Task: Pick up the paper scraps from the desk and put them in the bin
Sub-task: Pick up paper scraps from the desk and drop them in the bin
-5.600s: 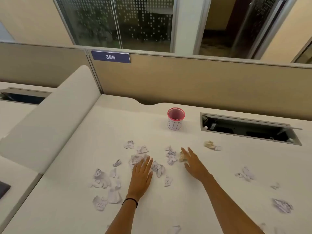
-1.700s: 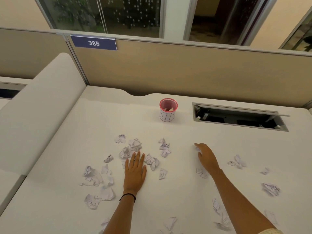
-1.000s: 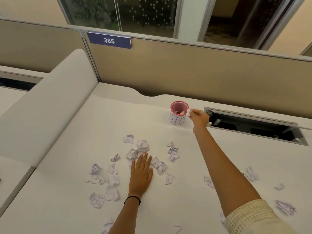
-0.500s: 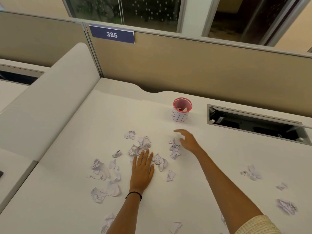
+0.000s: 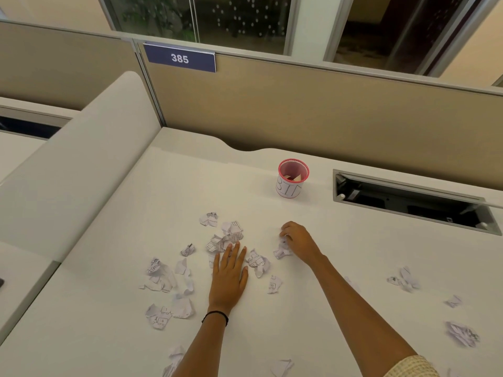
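Several crumpled white paper scraps (image 5: 163, 276) lie scattered over the white desk (image 5: 313, 308). A small pink-rimmed bin (image 5: 291, 181), labelled BIN, stands at the back of the desk with scraps inside. My left hand (image 5: 228, 276) lies flat on the desk among the scraps, fingers straight. Further right, my right hand (image 5: 298, 242) curls its fingers round a crumpled scrap (image 5: 283, 250) on the desk surface, below the bin.
An open cable hatch (image 5: 408, 204) is sunk into the desk right of the bin. A beige partition (image 5: 326, 118) with a "385" sign (image 5: 179, 58) closes the back. A padded divider (image 5: 68, 172) runs along the left. More scraps (image 5: 461, 334) lie at the right.
My right hand dropped a scrap into the bin, came back toward me and now closes its fingers on another scrap. My left hand has stayed flat in place.
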A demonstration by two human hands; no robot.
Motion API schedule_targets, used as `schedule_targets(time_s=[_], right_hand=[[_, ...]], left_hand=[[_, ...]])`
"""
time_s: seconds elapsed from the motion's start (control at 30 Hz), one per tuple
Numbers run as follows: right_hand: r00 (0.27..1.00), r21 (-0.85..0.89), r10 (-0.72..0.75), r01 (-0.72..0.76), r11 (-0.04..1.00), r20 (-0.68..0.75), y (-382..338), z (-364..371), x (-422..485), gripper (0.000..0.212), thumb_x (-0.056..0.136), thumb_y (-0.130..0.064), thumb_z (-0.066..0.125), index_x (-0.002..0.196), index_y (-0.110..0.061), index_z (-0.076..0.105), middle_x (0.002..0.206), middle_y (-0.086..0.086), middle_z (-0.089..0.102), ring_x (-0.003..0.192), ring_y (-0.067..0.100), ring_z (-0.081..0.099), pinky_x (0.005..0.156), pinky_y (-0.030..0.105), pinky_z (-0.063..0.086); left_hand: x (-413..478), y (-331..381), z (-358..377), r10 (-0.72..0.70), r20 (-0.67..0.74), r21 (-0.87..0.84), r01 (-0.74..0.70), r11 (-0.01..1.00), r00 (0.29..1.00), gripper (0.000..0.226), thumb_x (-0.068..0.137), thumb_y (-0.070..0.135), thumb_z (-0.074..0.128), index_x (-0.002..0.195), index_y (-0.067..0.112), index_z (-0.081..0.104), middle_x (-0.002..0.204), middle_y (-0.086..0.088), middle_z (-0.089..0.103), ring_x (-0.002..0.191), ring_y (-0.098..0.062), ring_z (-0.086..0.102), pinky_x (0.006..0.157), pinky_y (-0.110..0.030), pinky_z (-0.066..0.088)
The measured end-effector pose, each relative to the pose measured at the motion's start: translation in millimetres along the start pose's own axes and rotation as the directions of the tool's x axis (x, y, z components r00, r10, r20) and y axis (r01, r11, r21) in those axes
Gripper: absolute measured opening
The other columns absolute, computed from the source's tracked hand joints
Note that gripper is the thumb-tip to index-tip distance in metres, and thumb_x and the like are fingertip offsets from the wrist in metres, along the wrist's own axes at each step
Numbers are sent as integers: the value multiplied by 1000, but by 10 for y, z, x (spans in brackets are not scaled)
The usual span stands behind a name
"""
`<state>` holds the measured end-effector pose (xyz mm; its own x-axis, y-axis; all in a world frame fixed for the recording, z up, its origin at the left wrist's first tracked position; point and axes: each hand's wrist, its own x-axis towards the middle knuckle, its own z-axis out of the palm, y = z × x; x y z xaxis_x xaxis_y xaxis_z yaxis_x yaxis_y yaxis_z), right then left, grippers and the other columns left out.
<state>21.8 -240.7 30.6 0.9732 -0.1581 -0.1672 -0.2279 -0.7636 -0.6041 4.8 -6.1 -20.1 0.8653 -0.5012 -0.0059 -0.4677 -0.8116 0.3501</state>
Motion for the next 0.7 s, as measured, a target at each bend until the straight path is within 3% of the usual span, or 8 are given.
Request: schedule_targets(time_s=[0.17,0.33,0.37,0.47,0.53,0.6,0.7], right_hand=[[991,120,52,-37,992,-126,-30,-148,79,19,78,16,51,82,9,68,94,23,66,88,34,62,79,35,50],[875,430,221,-17,903,-431,-213,-489,303,17,74,15,58,77,4,71,86,20,70,79,23,63,66,2,44],[848,485,266,-12,874,-458,-248,-573,375,16,75,13,60,82,3,71,89,20,71,80,20,62,68,3,45],[783,689,433,-8,724,-447,-323,-800,593,21,77,9,63,96,3,69,101,21,69,86,19,60,82,23,49],[763,747,486,-6,665,-427,-347,-901,692,22,81,5,63,102,2,68,106,20,67,92,22,61,86,27,49],[768,715,469,-20,699,-436,-351,-924,731,22,84,1,61,105,0,67,111,18,66,99,24,62,86,26,49],[802,586,353,-4,810,-482,-345,-830,682,21,86,1,57,105,1,66,112,19,66,97,24,61,74,5,46]], left_hand=[[0,3,-2,0,3,8,0,1000,1000,52,94,33,29,142,17,40,150,-4,34,139,-24,29,114,-37,6],[2,3,-9,2,6,9,-2,1000,1000,52,94,33,29,142,17,41,150,-4,35,139,-23,30,114,-38,8],[2,4,-10,2,4,5,-2,1000,1000,51,94,33,29,142,17,41,149,-4,36,139,-23,29,114,-37,8],[-2,-3,-9,-1,-1,10,1,1000,1000,52,95,33,29,142,17,40,150,-3,34,140,-19,22,115,-37,6],[-3,-1,-11,-1,4,19,1,1000,1000,52,95,33,28,143,18,39,151,-3,33,141,-21,23,114,-38,7],[-3,4,-16,0,8,20,0,1000,1000,52,95,33,28,143,18,39,151,-3,33,140,-24,27,114,-38,7],[2,11,-31,1,14,27,-1,1000,1000,51,95,33,28,142,17,40,150,-4,35,139,-25,30,114,-38,8]])
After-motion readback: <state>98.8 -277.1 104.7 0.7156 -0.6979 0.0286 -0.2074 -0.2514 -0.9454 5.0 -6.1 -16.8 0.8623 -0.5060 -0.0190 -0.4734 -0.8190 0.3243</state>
